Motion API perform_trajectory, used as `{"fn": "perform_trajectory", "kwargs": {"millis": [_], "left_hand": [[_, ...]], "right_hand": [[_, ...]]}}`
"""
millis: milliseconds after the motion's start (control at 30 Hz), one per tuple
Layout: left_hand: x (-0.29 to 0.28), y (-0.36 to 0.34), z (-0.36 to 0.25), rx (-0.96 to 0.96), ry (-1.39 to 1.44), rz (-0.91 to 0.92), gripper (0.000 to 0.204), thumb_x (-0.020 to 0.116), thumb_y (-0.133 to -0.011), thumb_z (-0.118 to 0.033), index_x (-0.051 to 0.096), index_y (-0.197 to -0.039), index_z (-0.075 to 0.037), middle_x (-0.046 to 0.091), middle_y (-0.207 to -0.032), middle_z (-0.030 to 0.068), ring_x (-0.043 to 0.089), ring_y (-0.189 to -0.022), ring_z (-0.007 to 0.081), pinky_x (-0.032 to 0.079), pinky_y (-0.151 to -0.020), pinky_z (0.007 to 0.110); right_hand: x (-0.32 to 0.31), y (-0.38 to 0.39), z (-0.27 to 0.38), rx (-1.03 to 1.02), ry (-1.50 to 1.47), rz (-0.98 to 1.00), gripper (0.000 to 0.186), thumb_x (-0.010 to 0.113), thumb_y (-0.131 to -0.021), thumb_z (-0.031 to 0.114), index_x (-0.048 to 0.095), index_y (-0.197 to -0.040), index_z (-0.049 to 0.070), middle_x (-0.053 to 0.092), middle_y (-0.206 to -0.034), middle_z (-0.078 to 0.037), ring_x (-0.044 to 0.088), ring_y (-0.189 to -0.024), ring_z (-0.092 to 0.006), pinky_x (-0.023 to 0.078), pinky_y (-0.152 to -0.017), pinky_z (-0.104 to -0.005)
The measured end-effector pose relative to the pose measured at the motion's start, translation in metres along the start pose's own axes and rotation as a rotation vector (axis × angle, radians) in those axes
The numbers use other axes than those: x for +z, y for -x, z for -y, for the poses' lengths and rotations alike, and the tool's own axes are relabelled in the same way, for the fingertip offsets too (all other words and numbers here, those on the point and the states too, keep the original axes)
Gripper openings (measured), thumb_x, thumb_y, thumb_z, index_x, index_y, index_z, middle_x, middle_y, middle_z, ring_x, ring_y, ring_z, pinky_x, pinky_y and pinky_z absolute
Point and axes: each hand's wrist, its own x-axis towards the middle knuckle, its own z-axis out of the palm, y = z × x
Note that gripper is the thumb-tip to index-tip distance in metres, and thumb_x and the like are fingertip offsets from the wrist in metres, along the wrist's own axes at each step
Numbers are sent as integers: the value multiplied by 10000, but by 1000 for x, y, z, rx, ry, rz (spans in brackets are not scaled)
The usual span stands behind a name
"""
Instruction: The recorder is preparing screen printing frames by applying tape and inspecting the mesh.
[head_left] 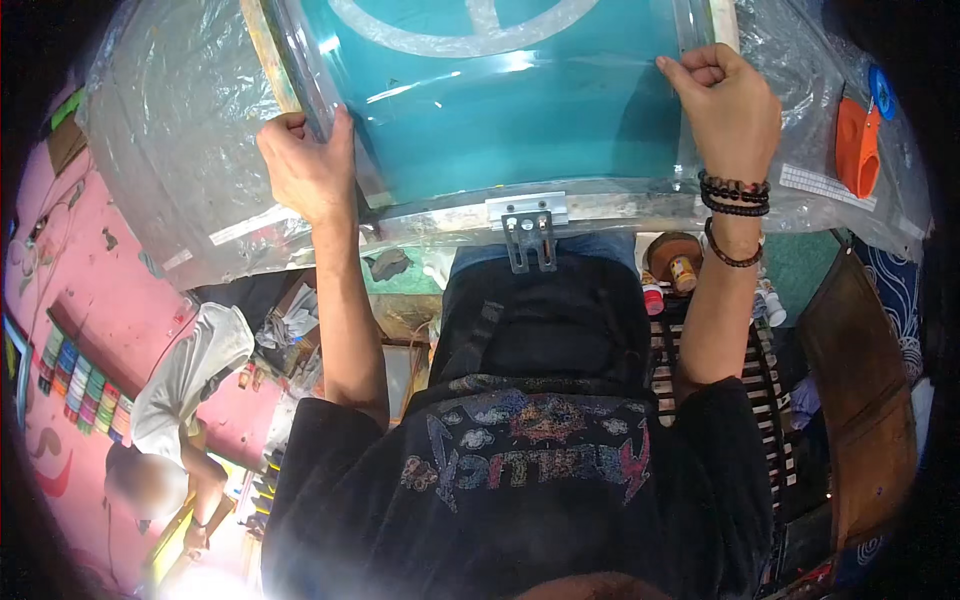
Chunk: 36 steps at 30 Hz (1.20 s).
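Note:
A teal screen (505,130) with a pale curved design and glossy clear film along its edges fills the upper middle, in a paint-marked frame (262,50). My left hand (310,165) is closed on the frame's left side, thumb upward along the clear edge. My right hand (730,115), with dark bead bracelets on the wrist, is closed on the right side, fingertips at the screen's edge. A metal bracket (528,235) sits at the middle of the near edge. Crinkled clear plastic (175,150) covers the surface around the screen.
An orange tool (858,150) and blue disc (880,92) lie at the right. Paint jars (682,275) stand below the bench beside a wooden board (855,400). At lower left a person in a white top (185,370) bends near pink panels (100,250) and coloured containers (75,385).

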Motion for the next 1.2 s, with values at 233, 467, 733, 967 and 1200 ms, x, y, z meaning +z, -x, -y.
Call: {"fn": "perform_trajectory", "kwargs": {"millis": [233,467,733,967,1200], "left_hand": [[-4,16,-38,293,109,19,149,805,-816,-245,770,-918,-142,650,-885,60,646,-811,217,512,-692,356],[3,39,-91,476,292,73,208,794,-851,-238,784,-1042,-156,673,-998,22,601,-822,226,501,-704,348],[7,47,-104,441,338,80,270,794,-851,-271,773,-1083,-134,667,-1018,33,580,-811,234,494,-693,351],[10,49,-105,403,343,88,276,790,-850,-283,773,-1081,-133,665,-1021,32,586,-828,233,501,-696,355],[11,52,-103,398,352,75,295,794,-833,-293,771,-1084,-140,658,-1017,33,604,-854,235,519,-689,356]], "right_hand": [[-2,-1,-2,-3,14,-3,379,821,-798,457,778,-937,106,733,-766,-7,719,-711,-197,544,-654,-333],[-2,0,-1,4,-5,-15,371,831,-788,447,778,-930,108,728,-763,-15,713,-702,-203,545,-659,-339],[0,-1,-4,-28,-17,-39,311,832,-790,405,774,-907,123,735,-766,-25,719,-713,-231,553,-658,-355],[0,-1,0,-1,-23,-25,288,836,-784,391,774,-894,132,736,-756,-28,726,-714,-255,559,-654,-369],[-3,-3,3,20,-2,22,307,829,-800,411,779,-912,129,747,-771,-22,732,-721,-231,557,-658,-355]]}}
